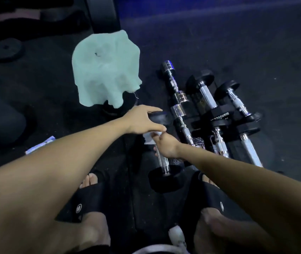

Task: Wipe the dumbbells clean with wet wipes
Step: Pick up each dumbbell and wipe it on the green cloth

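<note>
A black-headed dumbbell with a chrome handle (163,163) lies on the dark floor between my feet, its near head (164,178) toward me. My left hand (142,120) grips its far black head (158,118). My right hand (166,145) is closed on a white wet wipe (148,138) pressed against the upper end of the handle. To the right lie several more dumbbells: a chrome one (175,88) and black-headed ones (206,96), (237,101).
A pale green cloth (105,70) drapes over a dark object at the upper left. A wipes packet (39,144) lies on the floor by my left forearm. A weight plate (5,48) lies at the far left. My feet wear black slides (83,200).
</note>
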